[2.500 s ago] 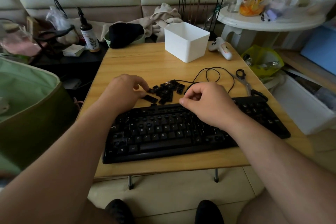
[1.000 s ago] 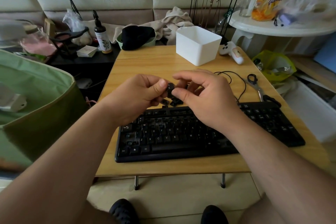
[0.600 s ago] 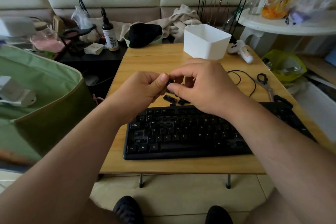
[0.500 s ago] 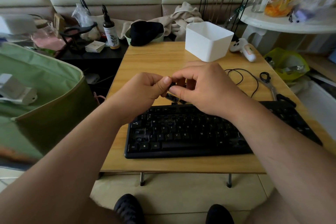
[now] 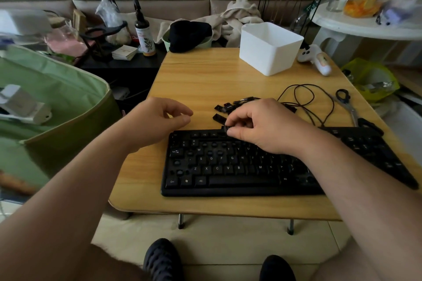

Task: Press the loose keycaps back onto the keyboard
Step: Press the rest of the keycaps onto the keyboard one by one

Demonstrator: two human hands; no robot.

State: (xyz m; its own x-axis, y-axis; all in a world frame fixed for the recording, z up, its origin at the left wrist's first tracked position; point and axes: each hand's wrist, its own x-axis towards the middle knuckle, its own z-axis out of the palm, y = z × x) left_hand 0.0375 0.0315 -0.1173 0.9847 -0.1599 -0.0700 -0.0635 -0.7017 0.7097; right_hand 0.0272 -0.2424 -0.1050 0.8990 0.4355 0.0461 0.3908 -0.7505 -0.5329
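From the head view, one black keyboard (image 5: 239, 166) lies with its long axis left-right across the counter (image 5: 205, 80), the right hand (image 5: 262, 128) pinching one keycap (image 5: 226, 129) at its top row, several loose keycaps (image 5: 222, 109) just behind, the left hand (image 5: 157, 121) loosely curled, its grip empty.

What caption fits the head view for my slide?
Right hand pinches a keycap at the keyboard's top row; left hand hovers empty beside it.

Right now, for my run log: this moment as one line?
right hand pinches keycap at keyboard top row | left hand empty | loose keycaps remain
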